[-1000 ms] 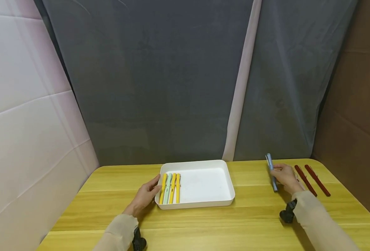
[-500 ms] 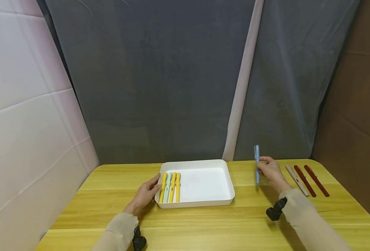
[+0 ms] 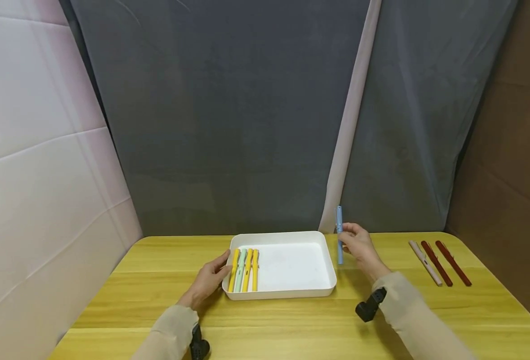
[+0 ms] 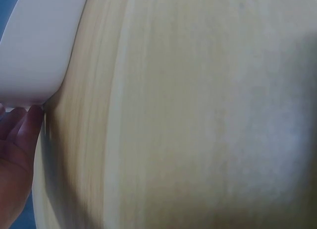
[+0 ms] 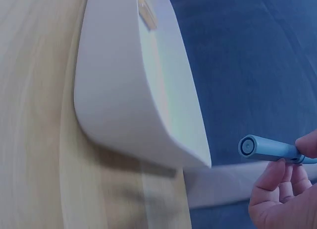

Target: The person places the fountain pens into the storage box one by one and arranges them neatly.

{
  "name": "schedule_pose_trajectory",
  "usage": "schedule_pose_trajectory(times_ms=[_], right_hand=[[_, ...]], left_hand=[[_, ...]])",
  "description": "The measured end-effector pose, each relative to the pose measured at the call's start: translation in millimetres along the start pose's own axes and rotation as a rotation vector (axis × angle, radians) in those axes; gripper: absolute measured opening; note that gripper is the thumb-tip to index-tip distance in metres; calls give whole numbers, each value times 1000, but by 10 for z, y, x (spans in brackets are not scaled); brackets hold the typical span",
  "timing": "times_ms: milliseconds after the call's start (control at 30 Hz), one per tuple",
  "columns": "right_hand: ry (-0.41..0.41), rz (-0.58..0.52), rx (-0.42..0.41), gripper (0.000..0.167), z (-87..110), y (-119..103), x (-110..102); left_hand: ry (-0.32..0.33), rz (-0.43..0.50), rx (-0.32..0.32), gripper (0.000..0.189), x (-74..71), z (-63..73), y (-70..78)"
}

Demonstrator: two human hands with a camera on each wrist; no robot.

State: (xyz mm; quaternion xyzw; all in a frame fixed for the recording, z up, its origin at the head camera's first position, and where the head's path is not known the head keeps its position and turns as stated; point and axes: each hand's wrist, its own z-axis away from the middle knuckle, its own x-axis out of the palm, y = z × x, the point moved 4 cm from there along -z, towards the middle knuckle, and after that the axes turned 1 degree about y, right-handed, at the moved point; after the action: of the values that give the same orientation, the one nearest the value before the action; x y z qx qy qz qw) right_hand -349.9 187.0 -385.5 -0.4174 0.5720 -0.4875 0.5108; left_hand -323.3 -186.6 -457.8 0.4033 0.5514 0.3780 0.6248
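A person's right hand (image 3: 357,245) pinches a light blue pen (image 3: 339,234) between thumb and fingertips, holding it nearly upright above the wooden table (image 3: 292,320), just beside the right edge of a white tray (image 3: 292,292). The left hand (image 3: 208,280) rests with relaxed fingers against the tray's left wall. Four pens (image 3: 244,269), yellow and pale green, lie inside the tray

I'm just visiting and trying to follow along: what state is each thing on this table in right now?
Blue pen: lifted off the table, pinched upright by the right hand beside the tray.
White tray: flat on the table, left hand resting against its left end.
Yellow and green pens: four lying side by side in the tray's left part.
Beige pen: lying on the table.
Two red pens: lying beside it, untouched.
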Motion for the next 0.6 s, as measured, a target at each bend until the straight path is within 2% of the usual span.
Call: schedule_pose_trajectory(times_ms=[200, 600], right_hand=[[-12, -46, 3, 29, 27, -3, 204], [-25, -75, 35, 27, 84, 16, 504]], left_hand=[[-6, 2, -14, 56, 20, -1, 6], [13, 24, 47, 55, 25, -2, 13]])
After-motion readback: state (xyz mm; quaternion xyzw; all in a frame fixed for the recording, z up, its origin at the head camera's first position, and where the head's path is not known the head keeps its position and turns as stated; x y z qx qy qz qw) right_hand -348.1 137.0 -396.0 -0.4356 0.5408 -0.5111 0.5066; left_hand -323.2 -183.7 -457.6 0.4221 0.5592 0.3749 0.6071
